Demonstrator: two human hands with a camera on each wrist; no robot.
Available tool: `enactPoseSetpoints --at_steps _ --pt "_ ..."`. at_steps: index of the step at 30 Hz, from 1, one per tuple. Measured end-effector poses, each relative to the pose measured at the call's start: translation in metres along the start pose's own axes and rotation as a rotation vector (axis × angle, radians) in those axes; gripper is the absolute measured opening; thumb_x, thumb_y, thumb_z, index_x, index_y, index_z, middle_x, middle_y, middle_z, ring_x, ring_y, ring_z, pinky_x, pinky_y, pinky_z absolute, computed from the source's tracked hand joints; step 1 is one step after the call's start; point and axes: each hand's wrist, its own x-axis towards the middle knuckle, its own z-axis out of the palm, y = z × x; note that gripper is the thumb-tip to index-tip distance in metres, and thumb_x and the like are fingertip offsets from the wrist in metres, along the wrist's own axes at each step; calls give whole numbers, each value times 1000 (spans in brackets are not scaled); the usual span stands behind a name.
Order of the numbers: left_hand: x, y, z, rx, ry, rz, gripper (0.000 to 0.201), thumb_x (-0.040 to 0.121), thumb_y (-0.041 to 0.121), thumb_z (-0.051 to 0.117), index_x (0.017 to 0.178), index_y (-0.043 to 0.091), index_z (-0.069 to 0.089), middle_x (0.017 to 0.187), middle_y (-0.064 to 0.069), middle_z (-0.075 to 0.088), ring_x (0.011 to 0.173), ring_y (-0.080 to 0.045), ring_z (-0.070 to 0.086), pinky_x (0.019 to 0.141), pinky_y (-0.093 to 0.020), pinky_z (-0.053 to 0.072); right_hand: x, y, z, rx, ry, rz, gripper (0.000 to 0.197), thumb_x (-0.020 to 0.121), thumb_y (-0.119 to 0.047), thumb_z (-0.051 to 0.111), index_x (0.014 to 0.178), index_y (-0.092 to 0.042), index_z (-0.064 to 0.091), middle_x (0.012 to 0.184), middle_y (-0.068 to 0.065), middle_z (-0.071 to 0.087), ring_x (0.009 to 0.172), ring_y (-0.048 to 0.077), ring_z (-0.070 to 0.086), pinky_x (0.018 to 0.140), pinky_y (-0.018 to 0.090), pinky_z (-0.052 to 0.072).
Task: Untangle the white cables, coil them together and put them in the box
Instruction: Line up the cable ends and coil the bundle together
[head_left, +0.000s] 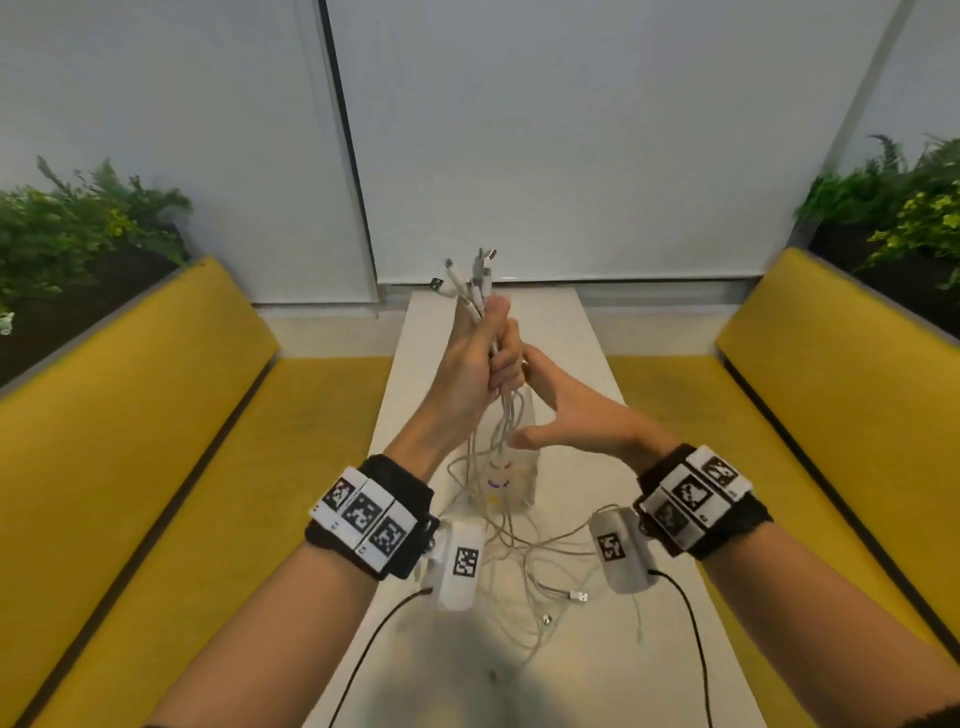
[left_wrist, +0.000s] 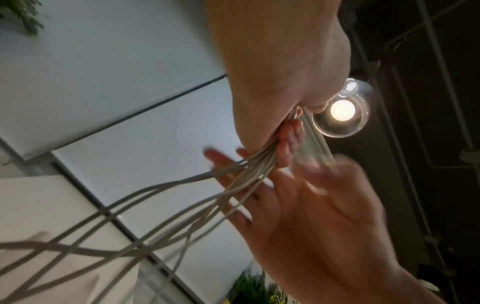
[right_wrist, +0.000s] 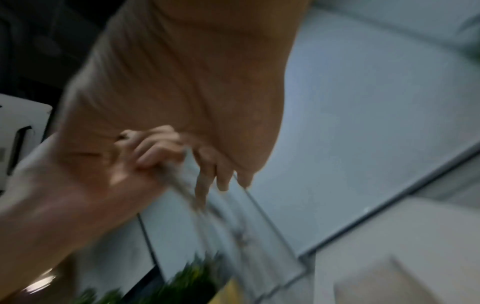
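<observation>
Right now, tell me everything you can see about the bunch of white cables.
The white cables are thin, round, rubbery-looking cords. The left hand grips them as one bundle, raised above the white table. Their plug ends fan out above the fist, some with metal tips. Below it the strands hang down and spread into loose, crossing loops on the table, partly in front of the box. The right hand, fingers open, is beside the hanging strands.
</observation>
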Motion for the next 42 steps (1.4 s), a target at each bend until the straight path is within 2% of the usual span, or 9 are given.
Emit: enactPoseSetpoints --at_steps 4,7,15,19,22,26,29,34,42 --pt "-9 -9 5 -50 -15 -40 36 105 30 48 75 10 43 61 -6 30 48 -17 23 48 -33 20 1 6 32 226 107 35 34 76 -6 77 108 -6 66 92 18 70 88 31 68 83 39 55" --pt "-15 -6 -3 -242 -54 -92 44 102 21 50 60 11 41 53 -3 27 46 -13 26 45 -26 26 -4 26 44 252 126 147 27 85 -22 71 63 -17 56 57 10 39 49 18 37 53 32 37" --pt "-23 9 -3 -443 -85 -78 33 100 39 48 74 19 50 44 7 28 38 -8 15 36 -22 15 -6 23 62 262 87 168 47 79 -47 62 55 -18 33 53 3 25 46 13 18 44 25 20" --pt "-26 5 -8 -428 -166 -73 48 92 34 68 54 18 42 42 5 28 36 -8 19 36 -21 18 -9 26 62 178 35 199 51 88 -36 64 50 -14 38 46 2 32 41 15 24 60 57 44" --pt "-36 0 -9 -380 -309 -190 55 88 34 74 57 16 33 47 1 22 37 -9 18 33 -17 20 -1 24 52 -26 -5 251 61 77 -48 69 68 9 49 55 19 44 51 18 40 56 37 48" --pt "-52 -4 -15 31 -419 -327 50 97 33 62 54 19 40 45 2 27 36 -8 20 36 -14 20 13 22 28 -266 -173 237 3 80 -28 71 78 -27 68 81 -2 71 76 17 65 75 41 57" --pt "-56 -9 -17 374 -462 -469 45 100 37 58 60 18 49 45 1 33 37 -10 25 38 -18 24 22 11 11 -460 -273 229 32 85 -10 70 70 -34 55 70 -19 63 63 -1 54 64 9 42" --pt "-57 -23 -23 864 -508 -503 44 106 42 43 82 18 70 51 -6 60 40 -5 46 51 -17 39 27 4 2 -618 -370 267 36 84 -10 66 69 -42 63 73 0 67 63 22 56 62 43 51" --pt "-50 -29 -35 1085 -369 -338 30 97 31 61 73 17 73 43 15 59 46 -2 56 55 -15 42 15 -4 -13 -305 -295 326 17 97 -16 60 102 -3 68 71 3 60 55 15 49 52 28 43"
